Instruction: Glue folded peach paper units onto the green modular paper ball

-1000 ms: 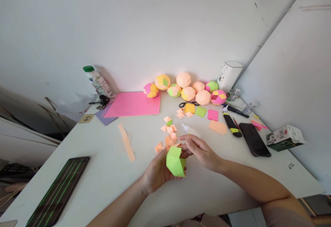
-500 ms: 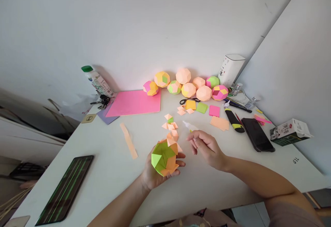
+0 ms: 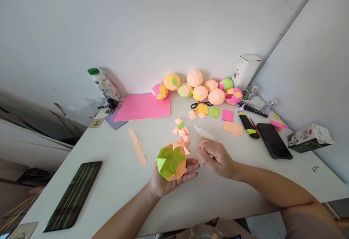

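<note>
Green and peach paper forms a ball point(image 3: 171, 162), partly open, resting hollow side up on the left hand point(image 3: 174, 183), whose fingers reach out past it, slightly spread. The right hand point(image 3: 216, 159) is near but apart from the ball, fingers curled in; whether they pinch anything, I cannot tell. Just beyond it lies a white bottle point(image 3: 205, 133). Small peach pieces point(image 3: 181, 132) trail across the table point(image 3: 114, 181) behind the ball; closed balls point(image 3: 217, 96) cluster by the wall point(image 3: 136, 32).
</note>
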`<act>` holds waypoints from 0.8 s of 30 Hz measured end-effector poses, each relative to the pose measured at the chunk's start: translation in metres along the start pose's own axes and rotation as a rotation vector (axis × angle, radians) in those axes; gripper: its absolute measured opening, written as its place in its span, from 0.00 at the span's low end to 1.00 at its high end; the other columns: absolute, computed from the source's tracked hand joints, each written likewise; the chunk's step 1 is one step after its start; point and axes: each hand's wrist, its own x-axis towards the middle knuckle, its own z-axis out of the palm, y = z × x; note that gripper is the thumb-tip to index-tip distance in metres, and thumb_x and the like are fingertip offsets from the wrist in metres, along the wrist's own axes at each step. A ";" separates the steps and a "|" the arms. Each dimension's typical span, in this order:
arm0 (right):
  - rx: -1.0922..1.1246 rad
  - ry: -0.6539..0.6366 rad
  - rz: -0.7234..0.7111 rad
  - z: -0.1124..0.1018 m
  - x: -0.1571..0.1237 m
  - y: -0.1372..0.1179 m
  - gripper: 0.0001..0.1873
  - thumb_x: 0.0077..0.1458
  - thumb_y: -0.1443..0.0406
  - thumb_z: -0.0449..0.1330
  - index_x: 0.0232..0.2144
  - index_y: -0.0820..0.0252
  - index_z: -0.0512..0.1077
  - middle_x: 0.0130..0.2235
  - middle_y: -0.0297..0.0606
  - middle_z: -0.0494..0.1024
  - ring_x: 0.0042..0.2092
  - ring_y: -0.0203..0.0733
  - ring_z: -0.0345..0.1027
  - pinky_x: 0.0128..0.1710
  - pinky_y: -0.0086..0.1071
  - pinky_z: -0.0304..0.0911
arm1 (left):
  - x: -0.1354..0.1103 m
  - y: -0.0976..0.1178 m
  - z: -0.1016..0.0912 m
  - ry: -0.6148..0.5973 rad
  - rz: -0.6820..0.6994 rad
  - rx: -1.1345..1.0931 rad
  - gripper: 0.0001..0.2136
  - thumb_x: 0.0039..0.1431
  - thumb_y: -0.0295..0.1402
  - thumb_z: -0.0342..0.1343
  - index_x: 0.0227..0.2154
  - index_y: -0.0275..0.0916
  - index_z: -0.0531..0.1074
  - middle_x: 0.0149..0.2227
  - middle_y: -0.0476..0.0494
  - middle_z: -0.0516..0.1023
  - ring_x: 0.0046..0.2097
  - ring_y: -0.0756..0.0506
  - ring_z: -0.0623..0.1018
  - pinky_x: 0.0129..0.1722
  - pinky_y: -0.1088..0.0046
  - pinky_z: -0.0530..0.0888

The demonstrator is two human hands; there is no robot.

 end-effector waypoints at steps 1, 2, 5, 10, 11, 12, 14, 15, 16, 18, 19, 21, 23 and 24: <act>-0.052 -0.004 -0.089 0.000 0.001 0.001 0.17 0.59 0.62 0.51 0.20 0.57 0.67 0.25 0.38 0.70 0.34 0.42 0.66 0.37 0.37 0.65 | 0.000 0.000 0.002 -0.013 -0.014 -0.008 0.21 0.60 0.42 0.44 0.45 0.30 0.71 0.46 0.30 0.76 0.48 0.35 0.75 0.50 0.54 0.67; -0.117 -0.025 -0.167 0.001 0.001 0.002 0.13 0.57 0.61 0.54 0.24 0.58 0.70 0.32 0.42 0.72 0.42 0.46 0.66 0.43 0.41 0.64 | 0.001 0.000 0.005 -0.028 -0.033 -0.015 0.22 0.61 0.43 0.43 0.47 0.31 0.70 0.45 0.31 0.76 0.47 0.36 0.75 0.50 0.53 0.67; -0.308 -0.175 -0.272 0.003 0.000 0.005 0.12 0.52 0.62 0.59 0.39 0.61 0.73 0.56 0.51 0.63 0.60 0.55 0.50 0.56 0.50 0.53 | 0.001 0.000 0.011 -0.068 -0.120 -0.032 0.28 0.61 0.49 0.39 0.50 0.31 0.67 0.45 0.31 0.76 0.44 0.38 0.76 0.50 0.50 0.65; -0.338 -0.406 -0.225 0.005 -0.004 0.007 0.17 0.50 0.62 0.60 0.43 0.61 0.73 0.65 0.48 0.47 0.64 0.58 0.39 0.61 0.52 0.43 | 0.000 -0.002 0.010 -0.068 -0.263 -0.026 0.34 0.58 0.56 0.34 0.49 0.31 0.68 0.44 0.31 0.76 0.42 0.37 0.76 0.49 0.47 0.64; -0.322 -0.421 -0.202 0.005 -0.004 0.007 0.17 0.50 0.60 0.60 0.42 0.61 0.73 0.65 0.47 0.46 0.64 0.58 0.38 0.61 0.51 0.44 | -0.001 -0.002 0.009 -0.068 -0.279 -0.016 0.34 0.58 0.56 0.34 0.50 0.31 0.67 0.44 0.31 0.76 0.43 0.37 0.76 0.49 0.47 0.64; -0.298 -0.430 -0.178 0.005 -0.003 0.006 0.16 0.51 0.60 0.60 0.41 0.61 0.73 0.65 0.47 0.46 0.64 0.57 0.39 0.61 0.50 0.44 | -0.001 -0.003 0.008 -0.071 -0.295 -0.004 0.35 0.57 0.57 0.34 0.50 0.31 0.67 0.45 0.30 0.76 0.45 0.35 0.76 0.49 0.46 0.64; -0.230 -0.438 -0.124 0.003 -0.002 0.006 0.14 0.52 0.60 0.61 0.39 0.60 0.74 0.65 0.45 0.48 0.64 0.54 0.41 0.61 0.47 0.47 | 0.000 -0.004 0.007 -0.074 -0.325 0.026 0.38 0.56 0.59 0.34 0.50 0.29 0.67 0.45 0.28 0.75 0.48 0.32 0.73 0.49 0.47 0.64; -0.188 -0.438 -0.090 0.002 -0.001 0.005 0.12 0.52 0.61 0.60 0.39 0.59 0.75 0.64 0.43 0.50 0.64 0.52 0.43 0.60 0.46 0.48 | 0.001 -0.005 0.007 -0.070 -0.333 0.041 0.38 0.55 0.59 0.34 0.49 0.28 0.68 0.45 0.28 0.75 0.49 0.31 0.73 0.49 0.48 0.64; -0.138 -0.434 -0.052 0.002 0.000 0.005 0.11 0.52 0.62 0.60 0.39 0.58 0.75 0.64 0.42 0.52 0.63 0.51 0.45 0.60 0.44 0.50 | 0.001 -0.006 0.008 -0.062 -0.325 0.057 0.38 0.55 0.59 0.34 0.49 0.28 0.69 0.44 0.28 0.75 0.49 0.32 0.73 0.49 0.50 0.64; -0.016 -0.412 0.045 0.000 0.000 0.005 0.10 0.52 0.65 0.60 0.38 0.57 0.75 0.62 0.40 0.54 0.61 0.49 0.49 0.58 0.42 0.54 | 0.003 -0.007 0.012 -0.034 -0.245 0.084 0.36 0.57 0.58 0.34 0.49 0.31 0.69 0.46 0.30 0.74 0.48 0.35 0.73 0.49 0.54 0.65; 0.054 -0.398 0.102 0.000 0.000 0.005 0.09 0.52 0.65 0.60 0.38 0.57 0.75 0.61 0.40 0.56 0.60 0.48 0.52 0.56 0.40 0.56 | 0.003 -0.008 0.015 -0.021 -0.170 0.100 0.34 0.58 0.57 0.35 0.51 0.34 0.68 0.48 0.32 0.73 0.48 0.37 0.73 0.49 0.55 0.65; 0.203 -0.378 0.249 0.000 0.000 0.006 0.08 0.52 0.63 0.60 0.36 0.58 0.74 0.56 0.41 0.62 0.53 0.45 0.62 0.50 0.37 0.62 | 0.003 -0.008 0.021 -0.011 -0.008 0.142 0.32 0.59 0.55 0.34 0.53 0.36 0.66 0.52 0.33 0.70 0.51 0.37 0.70 0.51 0.57 0.64; 0.337 -0.367 0.420 0.001 -0.001 0.008 0.09 0.54 0.59 0.59 0.32 0.60 0.72 0.46 0.39 0.69 0.42 0.40 0.67 0.40 0.32 0.65 | 0.002 -0.007 0.025 -0.027 0.125 0.186 0.32 0.60 0.55 0.33 0.56 0.37 0.63 0.54 0.33 0.68 0.55 0.36 0.67 0.53 0.56 0.62; 0.399 -0.371 0.496 0.001 -0.001 0.009 0.11 0.54 0.57 0.58 0.30 0.60 0.71 0.40 0.37 0.71 0.38 0.38 0.67 0.36 0.31 0.65 | 0.001 -0.007 0.027 -0.032 0.157 0.202 0.31 0.60 0.54 0.34 0.57 0.38 0.61 0.55 0.33 0.67 0.56 0.35 0.66 0.54 0.54 0.62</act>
